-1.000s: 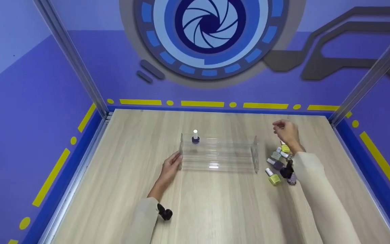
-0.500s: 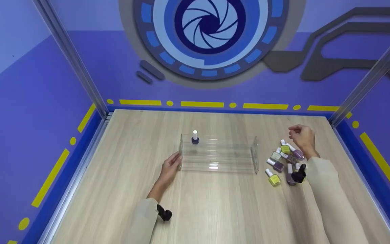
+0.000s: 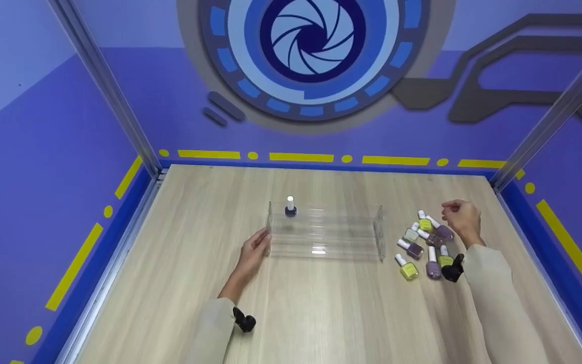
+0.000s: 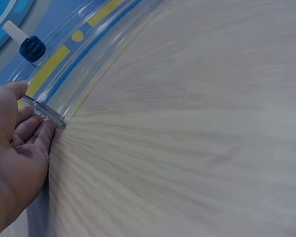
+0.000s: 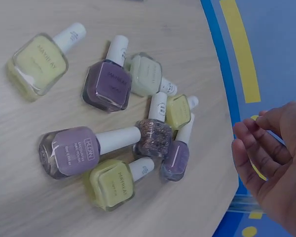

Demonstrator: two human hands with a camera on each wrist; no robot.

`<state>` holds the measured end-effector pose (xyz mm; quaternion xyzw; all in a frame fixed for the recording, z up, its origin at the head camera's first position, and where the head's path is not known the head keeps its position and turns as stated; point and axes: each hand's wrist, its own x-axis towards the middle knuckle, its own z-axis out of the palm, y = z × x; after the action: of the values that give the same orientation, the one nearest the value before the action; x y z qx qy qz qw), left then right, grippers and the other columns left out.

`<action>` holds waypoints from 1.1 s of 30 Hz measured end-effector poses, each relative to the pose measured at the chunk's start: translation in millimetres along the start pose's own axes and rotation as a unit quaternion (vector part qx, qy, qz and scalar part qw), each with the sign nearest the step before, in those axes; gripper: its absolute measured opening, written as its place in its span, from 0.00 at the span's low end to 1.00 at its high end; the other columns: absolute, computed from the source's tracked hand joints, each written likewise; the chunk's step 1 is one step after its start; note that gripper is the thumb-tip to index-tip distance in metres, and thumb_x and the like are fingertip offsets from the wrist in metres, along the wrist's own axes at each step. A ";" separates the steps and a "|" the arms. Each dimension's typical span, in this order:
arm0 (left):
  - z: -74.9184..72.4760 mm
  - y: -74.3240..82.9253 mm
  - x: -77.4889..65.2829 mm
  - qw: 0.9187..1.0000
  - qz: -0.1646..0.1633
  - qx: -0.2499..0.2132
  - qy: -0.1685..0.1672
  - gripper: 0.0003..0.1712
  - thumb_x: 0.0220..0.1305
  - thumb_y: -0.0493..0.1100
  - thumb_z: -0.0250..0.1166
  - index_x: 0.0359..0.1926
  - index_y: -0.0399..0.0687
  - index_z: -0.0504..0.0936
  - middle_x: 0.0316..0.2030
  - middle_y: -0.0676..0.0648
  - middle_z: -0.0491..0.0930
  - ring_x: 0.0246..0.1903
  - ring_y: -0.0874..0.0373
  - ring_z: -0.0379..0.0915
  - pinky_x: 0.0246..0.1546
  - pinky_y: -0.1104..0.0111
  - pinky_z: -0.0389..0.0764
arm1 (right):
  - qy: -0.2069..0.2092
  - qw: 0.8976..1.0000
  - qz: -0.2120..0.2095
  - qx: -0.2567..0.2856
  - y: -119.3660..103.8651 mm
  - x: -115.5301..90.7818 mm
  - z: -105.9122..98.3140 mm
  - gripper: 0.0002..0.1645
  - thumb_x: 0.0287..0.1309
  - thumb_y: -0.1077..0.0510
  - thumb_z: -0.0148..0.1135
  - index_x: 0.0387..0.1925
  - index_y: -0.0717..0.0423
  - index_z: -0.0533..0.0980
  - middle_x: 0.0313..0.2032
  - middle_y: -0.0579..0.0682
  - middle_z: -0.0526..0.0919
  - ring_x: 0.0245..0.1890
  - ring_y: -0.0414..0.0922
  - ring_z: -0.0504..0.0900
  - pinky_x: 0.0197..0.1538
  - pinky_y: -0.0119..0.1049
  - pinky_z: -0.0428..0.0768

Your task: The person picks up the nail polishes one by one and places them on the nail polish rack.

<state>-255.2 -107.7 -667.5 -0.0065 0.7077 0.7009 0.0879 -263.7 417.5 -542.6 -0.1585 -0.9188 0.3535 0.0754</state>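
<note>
A clear acrylic tiered rack (image 3: 324, 235) stands mid-table. My left hand (image 3: 251, 254) grips its left end panel, with the thumb at the panel's upper edge and the fingers against its outer side in the left wrist view. One dark blue nail polish bottle (image 4: 32, 48) with a white cap stands upright at the left of the top tier. My right hand (image 3: 464, 222), loosely curled and holding nothing, hovers beside a cluster of nail polish bottles. These include yellow (image 5: 39, 64), dark purple (image 5: 108, 85), pale green (image 5: 146, 74), glittery (image 5: 154, 137) and lilac (image 5: 76, 150) ones.
The bottles lie close together right of the rack, some touching. Blue-purple walls (image 3: 321, 144) with yellow marks enclose the wooden table (image 3: 316, 313) at the back and sides. Metal posts (image 3: 119, 91) rise at the corners. Small black cameras (image 3: 244, 320) sit on both wrists.
My right hand has moved right and slightly toward me, uncovering more of the bottles. The left hand, the rack and the dark blue bottle have stayed in place.
</note>
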 end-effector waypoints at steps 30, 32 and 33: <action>-1.6 0.1 2.3 1.000 0.018 0.007 0.003 0.32 0.79 0.49 0.56 0.75 0.38 0.64 0.72 0.34 0.68 0.74 0.41 0.63 0.77 0.53 0.65 | -0.002 0.998 0.042 0.035 63.2 -2.5 46.5 0.24 0.70 0.63 0.51 0.63 0.71 0.73 0.61 0.71 0.77 0.62 0.64 0.76 0.60 0.53 0.78; -2.3 0.0 2.2 1.000 0.015 0.009 0.005 0.32 0.79 0.49 0.56 0.75 0.37 0.64 0.72 0.34 0.68 0.74 0.41 0.63 0.76 0.53 0.66 | 0.002 0.998 0.046 0.036 64.5 -2.2 48.4 0.24 0.70 0.63 0.52 0.63 0.71 0.73 0.59 0.71 0.78 0.58 0.62 0.78 0.54 0.47 0.79; -2.7 -0.1 2.2 1.000 0.015 0.010 0.005 0.32 0.79 0.49 0.56 0.75 0.37 0.64 0.72 0.34 0.68 0.74 0.41 0.63 0.76 0.53 0.66 | 0.003 0.998 0.048 0.035 64.9 -1.8 49.0 0.24 0.70 0.63 0.52 0.63 0.71 0.74 0.59 0.71 0.79 0.57 0.61 0.78 0.52 0.45 0.79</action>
<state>-257.7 -110.2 -668.0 0.0012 0.7149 0.6953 0.0741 -259.0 431.6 -622.6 -0.2010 -0.8970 0.3881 0.0664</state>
